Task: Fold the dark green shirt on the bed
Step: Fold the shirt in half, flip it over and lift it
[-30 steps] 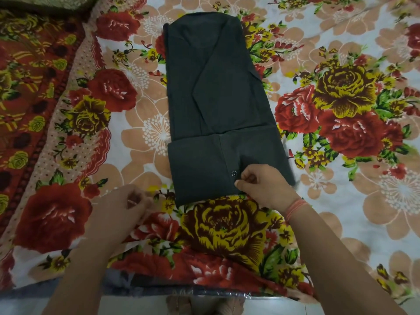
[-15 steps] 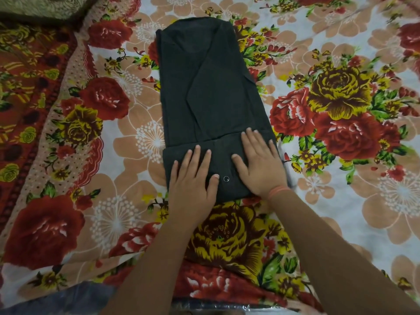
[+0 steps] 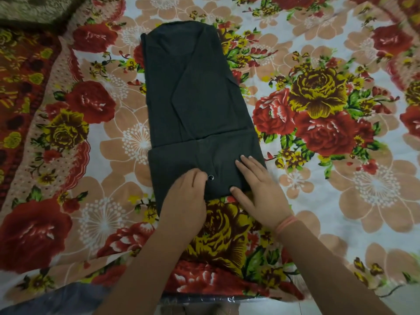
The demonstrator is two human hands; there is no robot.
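The dark green shirt [image 3: 195, 105] lies on the bed as a long narrow strip, sides folded in. Its near end is turned up over itself into a flap with a small round button [image 3: 211, 177] showing. My left hand [image 3: 185, 196] rests on the flap's near edge just left of the button, fingers curled onto the cloth. My right hand [image 3: 259, 189] lies flat on the flap's right near corner, fingers spread, thumb at the fold edge. An orange band circles the right wrist.
The bed is covered by a floral bedsheet [image 3: 329, 133] with red and yellow roses. An olive patterned pillow or blanket [image 3: 34, 10] sits at the far left corner. The bed's near edge and a strip of pale floor [image 3: 397, 303] show at the bottom.
Both hands have slid back toward me from the middle of the flap to its near edge. My left hand has gone from flat with spread fingers to curled.
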